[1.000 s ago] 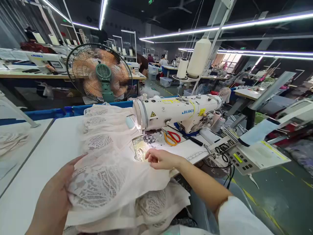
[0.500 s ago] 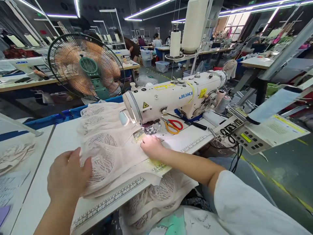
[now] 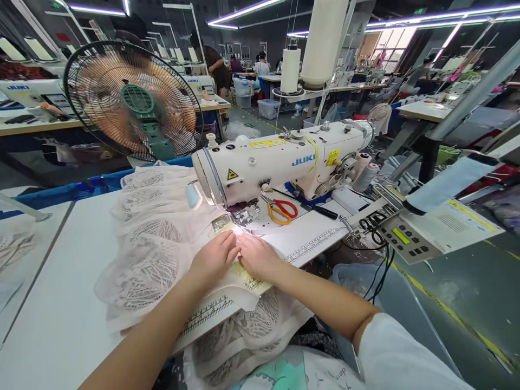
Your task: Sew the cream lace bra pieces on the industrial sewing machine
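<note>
Both hands meet just in front of the presser foot (image 3: 244,216) of a white JUKI sewing machine (image 3: 280,168). My left hand (image 3: 215,257) has its fingers bent together on the edge of the pale lace fabric (image 3: 150,271). Touching it on the right, my right hand (image 3: 258,257) is closed on the same fabric edge, with fingertips by the foot. The fabric spreads left over the table in lace-cup pieces, and more lace pieces (image 3: 264,314) hang below the front edge. What lies under the fingertips is hidden.
Scissors with red and orange handles (image 3: 282,211) and a black-handled screwdriver (image 3: 325,211) lie right of the foot. A control panel (image 3: 406,235) juts out at right. A large fan (image 3: 134,103) stands behind the table. A clear plastic bin (image 3: 390,303) sits below right.
My left hand has come from the fabric at the left to the presser foot, beside my right hand. My right hand stays by the foot. The view has shifted slightly.
</note>
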The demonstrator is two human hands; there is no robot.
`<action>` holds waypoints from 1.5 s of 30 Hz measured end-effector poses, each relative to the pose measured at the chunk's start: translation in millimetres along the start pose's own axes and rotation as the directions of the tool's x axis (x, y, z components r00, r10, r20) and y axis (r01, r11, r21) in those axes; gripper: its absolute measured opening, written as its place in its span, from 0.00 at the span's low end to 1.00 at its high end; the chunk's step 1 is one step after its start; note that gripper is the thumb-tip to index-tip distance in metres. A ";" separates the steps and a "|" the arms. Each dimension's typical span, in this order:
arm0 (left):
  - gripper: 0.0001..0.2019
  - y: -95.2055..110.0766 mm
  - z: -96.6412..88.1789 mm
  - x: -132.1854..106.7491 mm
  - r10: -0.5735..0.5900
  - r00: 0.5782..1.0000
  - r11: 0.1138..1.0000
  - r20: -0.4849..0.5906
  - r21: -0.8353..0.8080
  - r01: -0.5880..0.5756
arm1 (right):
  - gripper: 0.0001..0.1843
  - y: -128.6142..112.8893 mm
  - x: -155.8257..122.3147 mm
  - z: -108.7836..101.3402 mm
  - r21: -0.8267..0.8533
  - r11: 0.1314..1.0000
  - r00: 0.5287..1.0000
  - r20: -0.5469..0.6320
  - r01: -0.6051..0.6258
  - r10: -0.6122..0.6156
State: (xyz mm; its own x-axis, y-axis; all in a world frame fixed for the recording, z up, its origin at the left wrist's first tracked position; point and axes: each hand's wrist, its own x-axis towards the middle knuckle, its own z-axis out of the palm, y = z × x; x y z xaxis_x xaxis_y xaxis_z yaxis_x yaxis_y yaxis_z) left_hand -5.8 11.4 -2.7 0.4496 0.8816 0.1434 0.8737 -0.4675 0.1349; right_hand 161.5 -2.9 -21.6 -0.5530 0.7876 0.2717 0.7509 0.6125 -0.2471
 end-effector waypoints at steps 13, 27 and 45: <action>0.20 -4.2 -0.5 24.8 -0.034 0.999 0.987 -0.018 0.158 0.036 | 0.15 7.8 -27.3 -6.9 0.084 0.996 0.999 -0.036 0.009 -0.006; 0.20 -13.9 -4.1 32.2 -0.010 1.000 0.984 -0.007 0.177 0.011 | 0.14 7.4 -21.8 -0.6 0.077 0.995 0.997 -0.055 0.067 -0.063; 0.15 3.4 -5.6 -0.7 0.075 0.996 0.990 0.049 0.113 -0.080 | 0.11 8.0 -12.0 0.5 0.155 0.976 0.985 -0.099 0.153 -0.138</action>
State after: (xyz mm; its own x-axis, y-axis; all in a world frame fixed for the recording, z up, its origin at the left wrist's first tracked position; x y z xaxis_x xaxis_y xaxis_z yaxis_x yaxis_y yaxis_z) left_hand -4.2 8.8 3.2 0.5221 0.8464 0.1051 0.8504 -0.5261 0.0117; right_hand 173.9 -7.5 -27.2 -0.6129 0.6848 0.3941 0.5924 0.7283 -0.3443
